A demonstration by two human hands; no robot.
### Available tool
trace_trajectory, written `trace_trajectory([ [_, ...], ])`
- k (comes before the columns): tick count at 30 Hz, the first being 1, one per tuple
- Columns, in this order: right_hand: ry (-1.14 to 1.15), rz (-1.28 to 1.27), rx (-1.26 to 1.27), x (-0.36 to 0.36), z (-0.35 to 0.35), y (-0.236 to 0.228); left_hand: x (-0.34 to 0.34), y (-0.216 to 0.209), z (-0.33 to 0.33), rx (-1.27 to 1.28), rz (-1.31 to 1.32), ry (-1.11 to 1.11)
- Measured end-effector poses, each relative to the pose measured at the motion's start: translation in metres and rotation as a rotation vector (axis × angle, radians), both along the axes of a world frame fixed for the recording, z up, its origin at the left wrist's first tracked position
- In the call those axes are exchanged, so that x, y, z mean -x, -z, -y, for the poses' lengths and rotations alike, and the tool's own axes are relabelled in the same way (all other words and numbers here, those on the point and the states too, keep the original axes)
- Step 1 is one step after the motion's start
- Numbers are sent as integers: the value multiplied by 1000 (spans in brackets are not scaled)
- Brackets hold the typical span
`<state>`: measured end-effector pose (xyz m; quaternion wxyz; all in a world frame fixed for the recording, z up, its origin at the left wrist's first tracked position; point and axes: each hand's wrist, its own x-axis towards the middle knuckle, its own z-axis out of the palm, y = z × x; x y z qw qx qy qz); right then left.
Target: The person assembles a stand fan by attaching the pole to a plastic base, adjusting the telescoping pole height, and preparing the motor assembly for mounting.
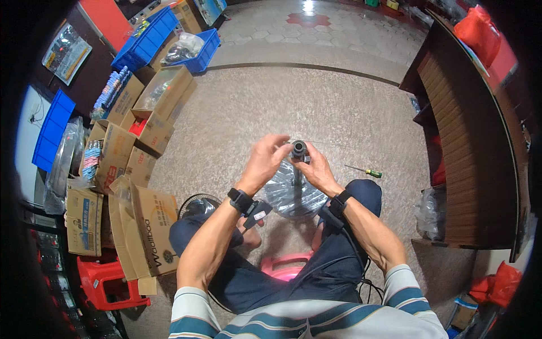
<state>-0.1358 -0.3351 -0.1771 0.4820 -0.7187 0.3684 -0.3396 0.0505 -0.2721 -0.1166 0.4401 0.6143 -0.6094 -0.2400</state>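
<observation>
A black upright pole (298, 149) with a hollow round top stands between my knees. It rises from a round base (307, 199) wrapped in clear plastic. My left hand (267, 158) closes on the left side of the pole's top, with the thumb against its collar. On the other side, my right hand (317, 169) curls its fingers round the pole just below the rim. Parts of the fingers on both hands are hidden behind the pole.
A screwdriver (364, 170) with a green and yellow handle lies on the floor to the right. A round fan grille (197, 204) rests by my left knee, beside an opened cardboard box (149, 226). Boxes line the left; a dark wooden desk (468, 124) stands right.
</observation>
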Motion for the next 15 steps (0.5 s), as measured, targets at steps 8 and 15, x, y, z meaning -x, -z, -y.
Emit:
trace_trajectory([
  [8,38,-58,81,2,-1,-9,27,-30,11,26,479,178],
  [15,47,-24,119,8,0,-7,32,-20,20,-1,526,176],
])
